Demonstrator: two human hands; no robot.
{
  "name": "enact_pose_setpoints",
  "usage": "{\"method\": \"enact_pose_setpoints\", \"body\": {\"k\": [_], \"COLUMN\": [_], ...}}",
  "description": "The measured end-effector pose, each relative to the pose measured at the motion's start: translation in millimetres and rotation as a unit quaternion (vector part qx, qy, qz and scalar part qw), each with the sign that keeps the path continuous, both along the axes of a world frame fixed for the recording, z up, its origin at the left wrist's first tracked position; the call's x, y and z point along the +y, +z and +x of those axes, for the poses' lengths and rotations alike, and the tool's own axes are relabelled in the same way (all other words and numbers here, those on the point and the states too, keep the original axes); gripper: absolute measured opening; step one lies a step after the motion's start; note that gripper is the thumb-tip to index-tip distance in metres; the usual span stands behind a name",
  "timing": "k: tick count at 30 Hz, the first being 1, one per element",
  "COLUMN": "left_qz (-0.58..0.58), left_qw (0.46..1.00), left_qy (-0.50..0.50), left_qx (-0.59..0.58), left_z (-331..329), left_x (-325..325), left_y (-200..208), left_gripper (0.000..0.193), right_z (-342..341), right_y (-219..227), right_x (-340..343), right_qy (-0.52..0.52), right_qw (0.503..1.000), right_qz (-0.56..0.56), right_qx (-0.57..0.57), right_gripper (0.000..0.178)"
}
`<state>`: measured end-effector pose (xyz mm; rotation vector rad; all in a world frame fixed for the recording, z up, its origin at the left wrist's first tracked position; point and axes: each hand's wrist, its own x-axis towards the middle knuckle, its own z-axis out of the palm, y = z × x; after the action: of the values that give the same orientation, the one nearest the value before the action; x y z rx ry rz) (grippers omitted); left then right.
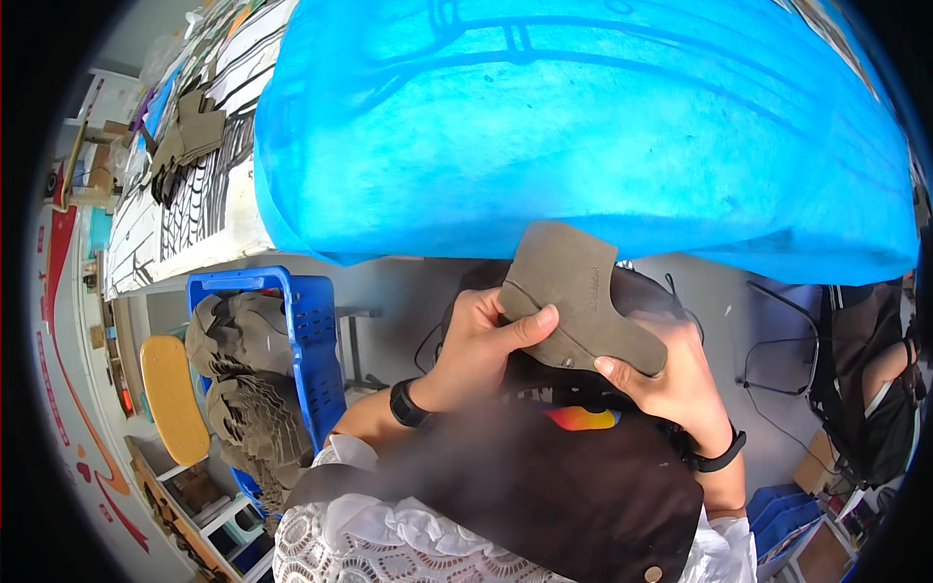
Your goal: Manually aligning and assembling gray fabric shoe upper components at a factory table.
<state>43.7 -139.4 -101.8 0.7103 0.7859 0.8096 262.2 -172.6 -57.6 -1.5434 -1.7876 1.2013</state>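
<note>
Between my two hands is a grey-brown shoe-upper piece (569, 282), flat and leather-like, with a curved cut-out on its right side. A stitched or folded line runs across its lower left, and a small mark is pressed into its surface. My left hand (496, 335) grips the left edge, thumb on top and fingers behind. At the lower right corner my right hand (671, 374) pinches it, the thumb on the near edge. The fingers beneath the piece are mostly hidden. It is held just in front of a table covered with bright blue sheeting (544, 136).
At left, a blue plastic crate (316, 355) holds stacks of similar grey-brown pieces (253, 408), beside a yellow wooden stool or chair part (175, 398). More pieces (194, 131) lie on a black-and-white patterned cover (228, 189). Another person (870, 379) sits at right near a metal frame (782, 389).
</note>
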Motion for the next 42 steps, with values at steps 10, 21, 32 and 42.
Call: {"method": "enact_pose_setpoints", "body": {"k": [10, 21, 32, 42], "left_qz": [-0.117, -0.036, -0.017, -0.008], "left_qw": [0.993, 0.984, 0.992, 0.998], "left_qy": [0.011, -0.166, -0.108, -0.019], "left_qx": [-0.027, 0.057, 0.064, 0.059], "left_z": [1.1, -1.4, 16.9, 21.1], "left_x": [7.1, 16.0, 3.5, -6.4], "left_y": [2.5, -0.2, -14.2, -10.6], "left_gripper": [0.032, 0.032, 0.033, 0.026], "right_z": [9.0, 15.5, 7.1, 12.9], "right_y": [-6.1, -14.7, -15.7, -26.5], "right_x": [-3.1, -11.2, -4.6, -6.9], "right_qy": [0.005, -0.059, -0.064, -0.026], "right_qw": [0.999, 0.994, 0.995, 0.997], "right_qz": [-0.007, -0.066, -0.029, -0.073], "right_qx": [0.031, 0.058, 0.067, 0.018], "right_gripper": [0.017, 0.014, 0.018, 0.021]}}
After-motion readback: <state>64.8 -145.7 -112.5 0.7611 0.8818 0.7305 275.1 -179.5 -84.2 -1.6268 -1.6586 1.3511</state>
